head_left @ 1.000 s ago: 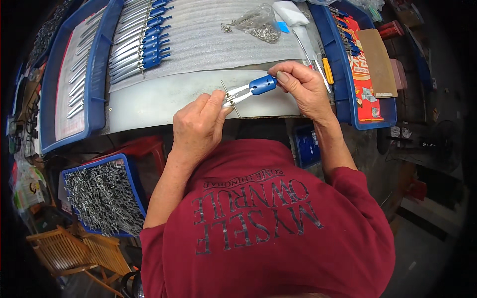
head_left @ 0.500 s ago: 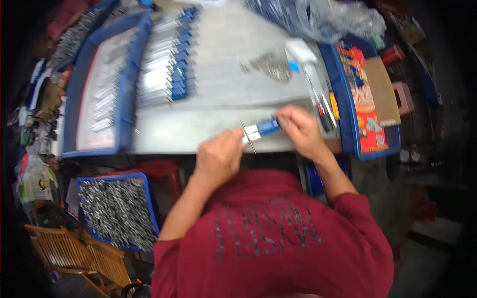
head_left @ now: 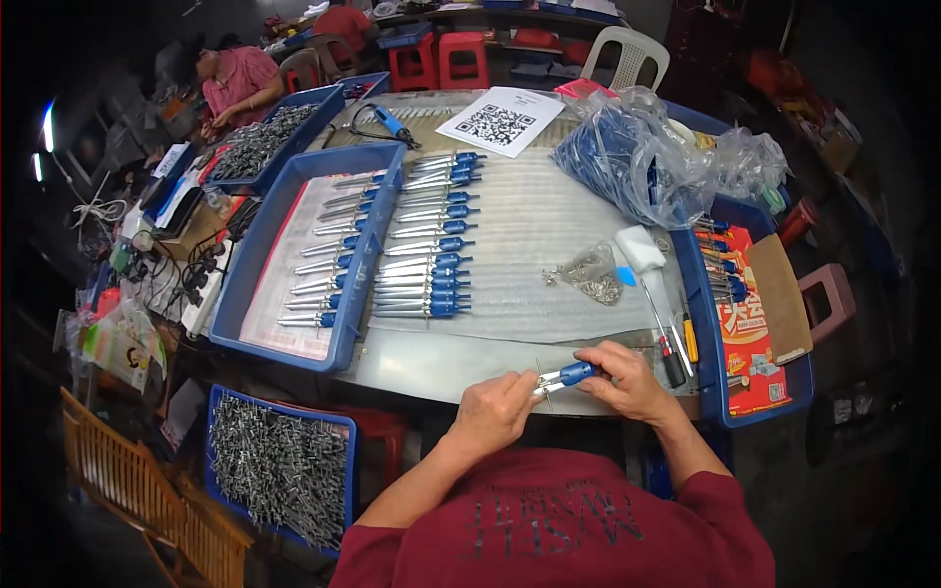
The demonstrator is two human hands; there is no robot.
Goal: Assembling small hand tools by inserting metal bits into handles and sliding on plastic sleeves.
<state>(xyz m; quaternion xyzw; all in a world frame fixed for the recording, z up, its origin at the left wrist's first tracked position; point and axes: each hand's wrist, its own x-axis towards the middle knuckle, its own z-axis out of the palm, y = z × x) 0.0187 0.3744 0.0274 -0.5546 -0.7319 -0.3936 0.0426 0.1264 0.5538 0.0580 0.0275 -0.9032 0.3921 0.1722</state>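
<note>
Over the table's near edge I hold a slim blue-and-silver metal piece (head_left: 576, 372) between both hands. A thin pin crosses its silver part. My left hand (head_left: 493, 412) is closed on the silver end, and the fingers hide that end. At the blue end, the fingers and thumb of my right hand (head_left: 629, 384) pinch the piece. Similar blue-and-silver pieces (head_left: 423, 276) lie side by side in a column on the table, blue ends to the right. Small metal parts (head_left: 591, 274) lie in a heap beyond my right hand.
Blue trays (head_left: 345, 338) flank the work area; the right tray (head_left: 723, 392) holds several similar pieces. A screwdriver (head_left: 669, 361) and a yellow-handled tool (head_left: 690, 340) lie near it. Below left is a bin (head_left: 351, 470) of metal parts. Another person (head_left: 240, 86) sits at far left.
The view has tilted up and shows more of the room. Both hands still hold the piece; my right fingers now lie further over its blue end.
</note>
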